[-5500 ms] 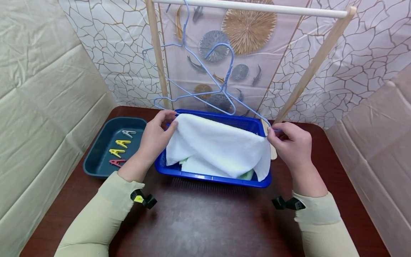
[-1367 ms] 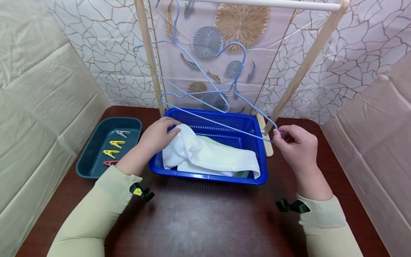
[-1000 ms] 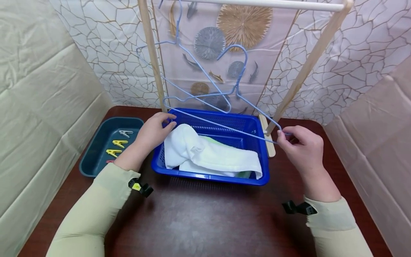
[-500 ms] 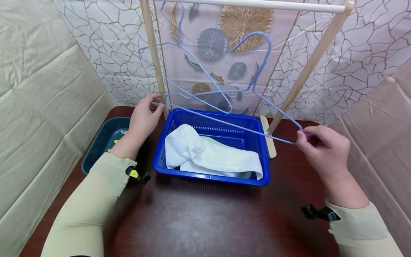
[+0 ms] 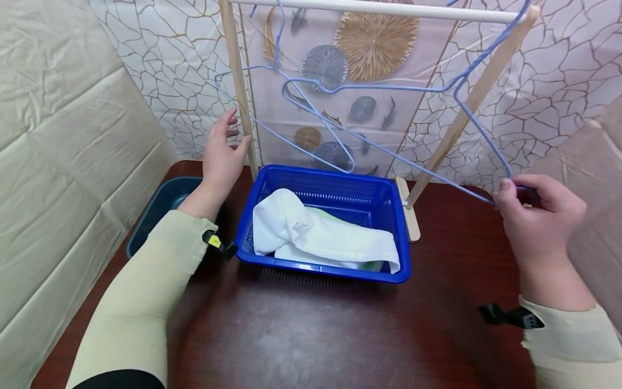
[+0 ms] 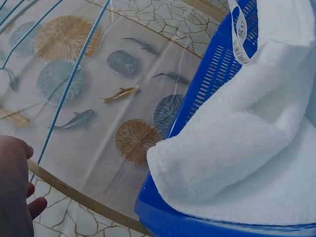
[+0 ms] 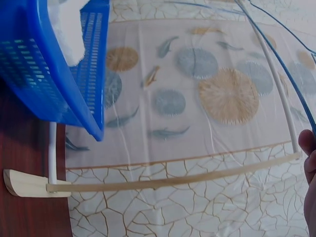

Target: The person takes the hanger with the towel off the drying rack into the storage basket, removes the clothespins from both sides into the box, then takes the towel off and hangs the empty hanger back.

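My right hand [image 5: 544,227] pinches one lower corner of a blue wire hanger [image 5: 478,58], raised at the right in front of the drying rack. The hanger is tilted, its hook partly cut off by the top edge of the head view. My left hand [image 5: 222,162] has its fingers extended beside the rack's left post and holds nothing. Between the hands, a white towel [image 5: 316,232] lies bunched in a blue basket [image 5: 340,274], a bit of green cloth showing under it. In the left wrist view a printed tag [image 6: 240,37] shows on the towel.
A second blue hanger [image 5: 305,97] hangs from the rack's white bar [image 5: 369,7]. The rack's right wooden post [image 5: 454,129] stands behind the basket. A dark teal tray [image 5: 157,210] sits at the left, mostly hidden by the left forearm.
The towel, earlier spread between both hands, now lies bunched in the basket. My left hand has let go and risen leftward. My right hand has carried the hanger right and up.
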`<state>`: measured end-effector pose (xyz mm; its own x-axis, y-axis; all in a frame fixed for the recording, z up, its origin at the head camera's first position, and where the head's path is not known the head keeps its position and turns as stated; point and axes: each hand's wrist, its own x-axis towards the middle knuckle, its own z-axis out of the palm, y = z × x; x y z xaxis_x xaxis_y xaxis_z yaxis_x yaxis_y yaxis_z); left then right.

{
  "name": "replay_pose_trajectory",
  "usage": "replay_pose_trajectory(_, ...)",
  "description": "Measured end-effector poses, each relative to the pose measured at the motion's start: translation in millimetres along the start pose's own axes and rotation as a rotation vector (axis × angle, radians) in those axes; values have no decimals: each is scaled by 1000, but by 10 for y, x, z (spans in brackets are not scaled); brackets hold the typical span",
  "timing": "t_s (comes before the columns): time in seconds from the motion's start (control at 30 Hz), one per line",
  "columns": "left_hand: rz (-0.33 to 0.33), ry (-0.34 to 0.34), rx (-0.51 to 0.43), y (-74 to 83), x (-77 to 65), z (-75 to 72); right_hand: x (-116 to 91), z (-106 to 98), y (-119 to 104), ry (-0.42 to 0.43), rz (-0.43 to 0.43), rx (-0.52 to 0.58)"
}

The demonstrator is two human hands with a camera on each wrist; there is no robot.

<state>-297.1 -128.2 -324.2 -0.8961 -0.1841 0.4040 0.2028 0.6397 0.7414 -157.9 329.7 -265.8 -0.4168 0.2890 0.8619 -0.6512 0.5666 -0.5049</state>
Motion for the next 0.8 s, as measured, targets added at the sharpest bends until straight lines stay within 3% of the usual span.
replay_pose_trajectory(0.3,-52,-36,-21,32,64,80,95,-102,174,46,32,-58)
replay_pose_trajectory(0.53,-74,-61,-8,-40,59,127,93,-40,235,-27,60,-200)
replay_pose_trajectory(0.8,-81,-56,21,-106,55,201,123,201,185,-119,49,-248)
